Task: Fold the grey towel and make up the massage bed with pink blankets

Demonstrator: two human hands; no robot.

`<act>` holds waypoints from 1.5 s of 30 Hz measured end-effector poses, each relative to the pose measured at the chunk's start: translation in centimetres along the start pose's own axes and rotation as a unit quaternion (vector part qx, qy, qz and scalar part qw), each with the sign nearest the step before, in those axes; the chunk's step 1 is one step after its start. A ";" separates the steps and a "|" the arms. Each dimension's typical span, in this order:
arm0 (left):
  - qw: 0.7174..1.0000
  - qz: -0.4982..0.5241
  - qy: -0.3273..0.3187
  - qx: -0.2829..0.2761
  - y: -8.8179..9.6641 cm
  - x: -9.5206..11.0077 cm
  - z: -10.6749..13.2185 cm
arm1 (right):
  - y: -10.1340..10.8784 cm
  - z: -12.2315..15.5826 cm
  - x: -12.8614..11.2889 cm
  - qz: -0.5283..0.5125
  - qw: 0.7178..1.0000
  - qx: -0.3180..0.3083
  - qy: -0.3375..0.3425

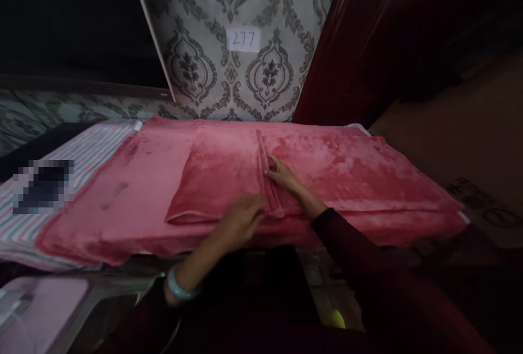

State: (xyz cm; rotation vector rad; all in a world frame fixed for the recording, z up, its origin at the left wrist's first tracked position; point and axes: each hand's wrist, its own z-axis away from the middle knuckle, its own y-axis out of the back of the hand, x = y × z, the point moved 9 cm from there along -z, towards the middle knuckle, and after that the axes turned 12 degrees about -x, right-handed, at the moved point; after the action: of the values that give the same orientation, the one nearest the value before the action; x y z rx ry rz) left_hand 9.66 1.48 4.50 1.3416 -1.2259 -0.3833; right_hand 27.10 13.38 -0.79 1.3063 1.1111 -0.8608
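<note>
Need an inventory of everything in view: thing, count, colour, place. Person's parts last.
Plush cloth: count unclear (layered), pink-red, centre
Striped cloth: one, white with coloured stripes, left
Pixelated item: one, dark, on striped cloth
Screen: one, black, upper left
Wallpaper: one wall, grey damask, behind
Paper label "277": one, white, on wallpaper
Glossy panel: one, dark red, upper right
Cardboard: count unclear, brown, right
Round object: one, yellow-green, below
Smooth panel: one, pale pink, lower left
Bracelet: one, pale blue-green, left wrist
Left hand: one, blurred, near cloth's front edge
Right hand: one, at cloth's fold
</note>
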 end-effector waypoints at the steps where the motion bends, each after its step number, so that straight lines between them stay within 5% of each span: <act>1: 1.000 -0.011 0.023 0.011 1.6 -1.1 0.3 | -0.1 1.7 0.2 -0.011 1.000 -0.005 -0.009; 5: 0.984 -0.104 0.138 0.044 7.5 -6.5 2.7 | -0.6 7.8 0.7 -0.027 0.998 -0.015 -0.060; 8: 0.959 -0.173 0.222 0.042 9.1 -9.6 5.1 | -1.4 10.5 0.2 -0.009 0.998 -0.029 -0.048; 16: 0.941 -0.193 0.275 -0.038 3.4 -11.6 7.7 | -2.2 11.8 0.4 0.135 0.991 0.011 -0.011; 22: 0.952 -0.163 0.259 -0.019 4.0 -12.0 8.2 | -1.8 13.3 -3.5 0.190 0.974 0.073 0.103; 26: 0.973 -0.104 0.204 0.036 5.6 -11.4 8.1 | -2.4 12.6 -4.4 0.194 0.976 -0.001 0.096; 31: 0.989 -0.025 0.121 0.077 6.5 -10.1 7.3 | -2.2 10.5 -3.3 0.226 0.974 -0.004 0.001; 37: 0.992 -0.054 0.111 0.039 4.6 -8.1 6.3 | -3.6 9.9 -2.3 0.108 0.993 -0.048 -0.017; 45: 0.995 -0.072 0.057 -0.045 -0.2 -1.9 1.2 | -3.3 10.7 -2.5 -0.058 0.998 -0.019 -0.022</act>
State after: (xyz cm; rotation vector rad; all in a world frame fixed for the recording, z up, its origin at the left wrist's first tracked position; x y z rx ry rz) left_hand 7.98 2.30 3.24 1.3593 -1.0102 -0.4531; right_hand 24.72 2.18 -0.10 1.1946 1.1719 -0.9447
